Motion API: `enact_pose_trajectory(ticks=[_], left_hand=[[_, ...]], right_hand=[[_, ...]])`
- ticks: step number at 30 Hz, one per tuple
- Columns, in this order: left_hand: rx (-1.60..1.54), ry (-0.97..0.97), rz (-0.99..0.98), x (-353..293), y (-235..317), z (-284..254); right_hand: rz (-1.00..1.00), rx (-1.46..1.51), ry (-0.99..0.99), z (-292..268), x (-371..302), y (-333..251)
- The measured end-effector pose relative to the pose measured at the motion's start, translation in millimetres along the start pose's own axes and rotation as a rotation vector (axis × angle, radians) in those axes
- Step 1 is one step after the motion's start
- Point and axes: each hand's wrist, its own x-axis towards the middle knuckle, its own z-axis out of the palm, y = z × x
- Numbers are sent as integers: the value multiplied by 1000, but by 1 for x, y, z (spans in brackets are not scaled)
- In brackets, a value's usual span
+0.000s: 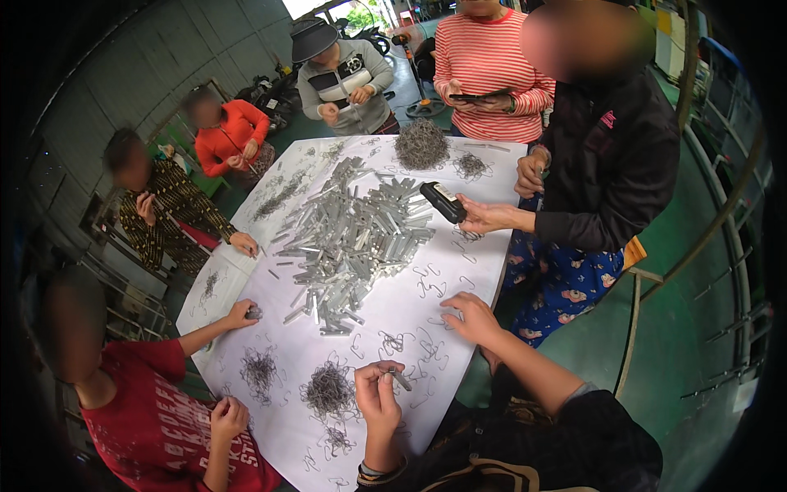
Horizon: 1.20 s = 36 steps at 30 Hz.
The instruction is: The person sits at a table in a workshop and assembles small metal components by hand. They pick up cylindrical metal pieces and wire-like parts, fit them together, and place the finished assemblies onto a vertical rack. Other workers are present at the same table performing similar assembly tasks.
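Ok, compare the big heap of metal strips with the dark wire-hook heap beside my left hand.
The strip heap spreads wide; the hook heap is smaller. The strip heap's pieces are straight and silvery; the hook heap's are curved and darker. Both lie on the white sheet.

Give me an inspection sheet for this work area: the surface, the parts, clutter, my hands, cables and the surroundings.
Surface: table with a white covering, much of it strewn with parts.
Job's things: large pile of grey metal strips near the middle; several heaps of bent wire pieces around it.
Clutter: loose wire pieces scattered between the heaps; black device held over the table by a co-worker's hand.
Hands: left hand pinches a small grey metal piece; right hand open, near loose wire, contact unclear.
Cables: nothing seen.
Surroundings: six co-workers around the table; green floor.
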Motion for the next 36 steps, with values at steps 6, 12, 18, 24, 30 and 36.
enact_pose_trajectory(ticks=[6,12,18,24,30,36], left_hand=[[36,13,-23,0,1,-11],[42,31,-21,2,5,-18],[59,19,-24,6,0,-17],[-13,-21,-35,8,-3,-5],[4,-49,-31,2,3,-2],[28,-54,-12,-8,10,-2]], right_hand=[[-67,-194,48,36,79,22],[125,-398,-35,65,143,22],[76,-271,-127,106,145,31],[-61,-496,-287,102,110,-6],[-152,-468,-245,100,90,-22],[-196,-399,-74,100,92,-15]])
